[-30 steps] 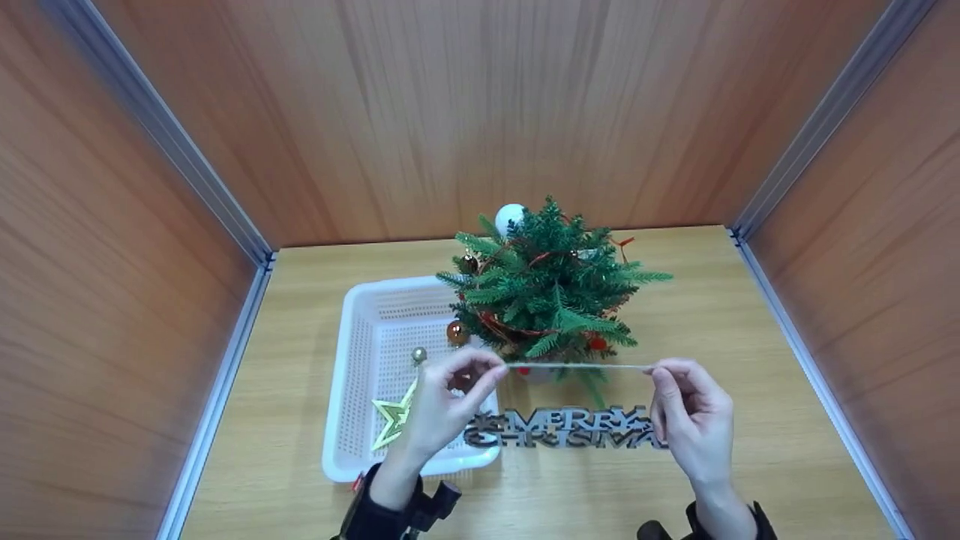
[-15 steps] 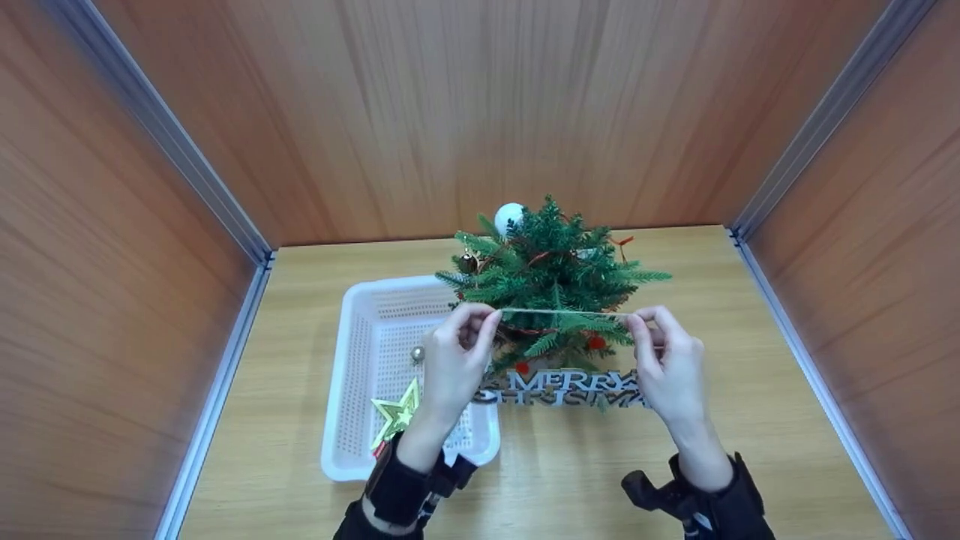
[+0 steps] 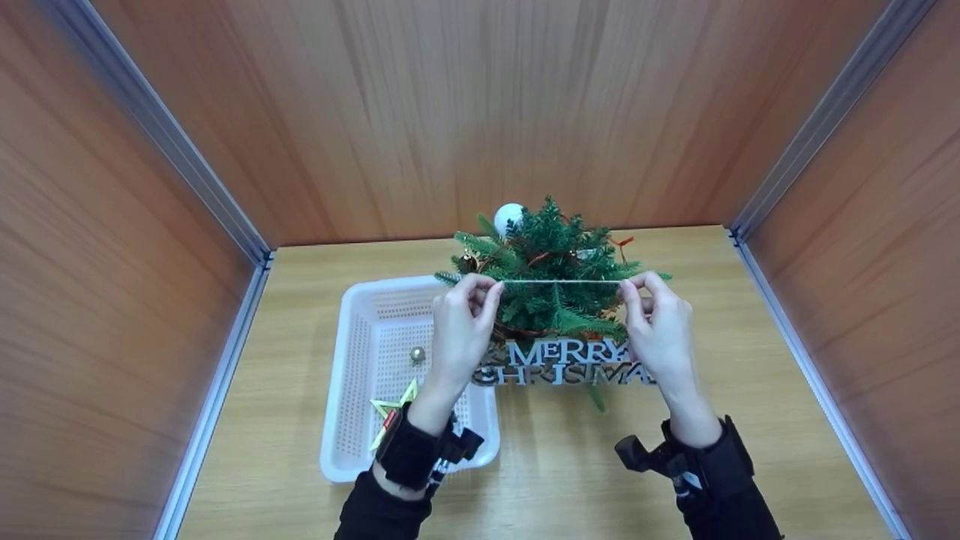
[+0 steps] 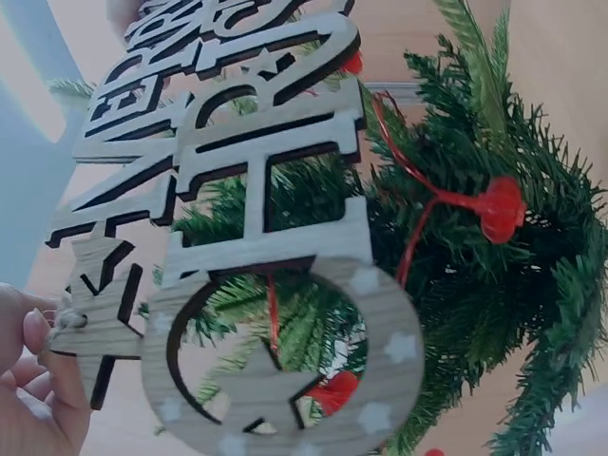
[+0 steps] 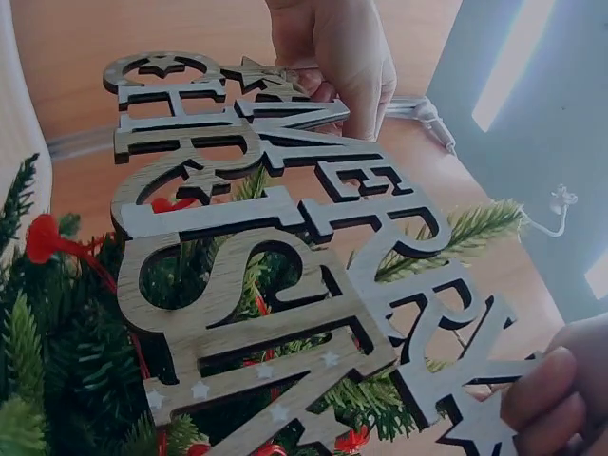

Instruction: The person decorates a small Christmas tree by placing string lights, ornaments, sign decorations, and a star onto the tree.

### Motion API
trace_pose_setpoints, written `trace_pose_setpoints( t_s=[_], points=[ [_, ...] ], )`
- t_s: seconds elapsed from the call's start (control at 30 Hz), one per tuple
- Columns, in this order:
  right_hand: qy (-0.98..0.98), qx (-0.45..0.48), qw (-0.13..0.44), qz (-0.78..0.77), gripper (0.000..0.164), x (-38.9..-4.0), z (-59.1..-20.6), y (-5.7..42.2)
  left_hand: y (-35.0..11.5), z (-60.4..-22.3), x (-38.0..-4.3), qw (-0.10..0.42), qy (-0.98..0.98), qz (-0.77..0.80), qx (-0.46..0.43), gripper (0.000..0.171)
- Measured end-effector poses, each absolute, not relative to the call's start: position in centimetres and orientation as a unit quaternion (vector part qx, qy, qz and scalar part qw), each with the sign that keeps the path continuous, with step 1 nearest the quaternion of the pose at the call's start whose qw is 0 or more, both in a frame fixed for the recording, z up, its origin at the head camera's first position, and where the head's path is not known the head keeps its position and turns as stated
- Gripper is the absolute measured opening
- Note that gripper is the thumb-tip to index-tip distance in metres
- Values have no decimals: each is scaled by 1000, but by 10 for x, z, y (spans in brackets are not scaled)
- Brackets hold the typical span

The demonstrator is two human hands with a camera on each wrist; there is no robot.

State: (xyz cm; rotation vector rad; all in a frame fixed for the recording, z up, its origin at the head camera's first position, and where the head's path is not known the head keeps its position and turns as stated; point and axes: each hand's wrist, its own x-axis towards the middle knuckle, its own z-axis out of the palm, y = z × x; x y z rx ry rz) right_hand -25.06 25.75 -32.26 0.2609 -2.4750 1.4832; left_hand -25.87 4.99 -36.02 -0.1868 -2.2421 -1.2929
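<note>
A wooden MERRY CHRISTMAS sign (image 3: pixel 566 364), pale letters with some bare wood grain, hangs level in front of the lower part of a small green Christmas tree (image 3: pixel 551 251). Its thin string (image 3: pixel 561 281) stretches taut between both hands across the tree's middle. My left hand (image 3: pixel 465 326) pinches the string's left end with thumb and index finger. At the other end, my right hand (image 3: pixel 661 326) pinches it likewise. In the left wrist view the sign's C and H (image 4: pixel 328 228) overlap the branches. Red garland with red berries (image 4: pixel 502 207) winds through the tree.
A white perforated basket (image 3: pixel 335 420) stands at the tree's left, holding a gold star (image 3: pixel 386 409) and a small gold bauble (image 3: pixel 417 354). High on the tree's left side sits a white ball (image 3: pixel 508 216). Wooden panels (image 3: pixel 480 112) enclose the table behind and at both sides.
Both hands have moved forward toward the tree with the string stretched between them, coming slightly closer together. The sign has moved with them, from before the tree's base to over its lower branches.
</note>
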Motion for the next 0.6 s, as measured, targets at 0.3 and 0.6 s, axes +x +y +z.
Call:
trace_pose_setpoints(
  t_s=[0.3,0.6],
  points=[
    [-837,68,113,531,17,-259,-316,256,50,-358,-269,242,-839,-484,-64,12],
    [-812,73,80,573,26,-280,-343,264,53,-362,-274,226,-841,-488,-49,12]
  ],
)
